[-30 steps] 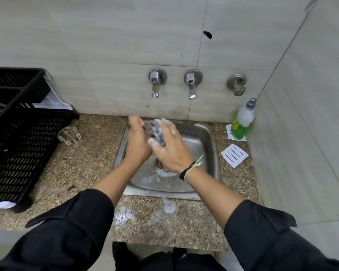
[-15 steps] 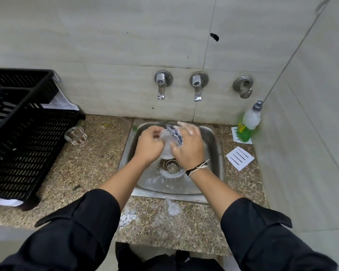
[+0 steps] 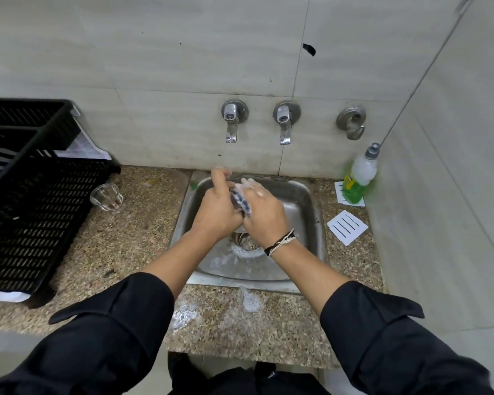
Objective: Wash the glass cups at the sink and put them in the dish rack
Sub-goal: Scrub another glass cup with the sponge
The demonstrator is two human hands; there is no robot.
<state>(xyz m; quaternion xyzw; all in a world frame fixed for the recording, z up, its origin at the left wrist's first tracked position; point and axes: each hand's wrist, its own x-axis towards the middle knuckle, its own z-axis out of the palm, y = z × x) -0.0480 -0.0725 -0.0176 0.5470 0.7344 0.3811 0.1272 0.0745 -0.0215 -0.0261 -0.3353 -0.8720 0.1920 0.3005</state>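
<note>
Pale tiled walls, speckled countertop

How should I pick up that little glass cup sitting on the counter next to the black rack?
Wrap a hand around the ribbed side wall of the glass cup, coming from the sink side, probably the left hand. It stands upright, mouth up, with the black rack close on its far side, so the open counter toward the sink gives the freest approach. The ribs should help against slipping with soapy fingers.

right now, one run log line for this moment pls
step: scrubbing cup over sink | left hand: holds cup | right hand: rubs scrubber on it | second cup: on counter by rack | taps: no water seen
</note>
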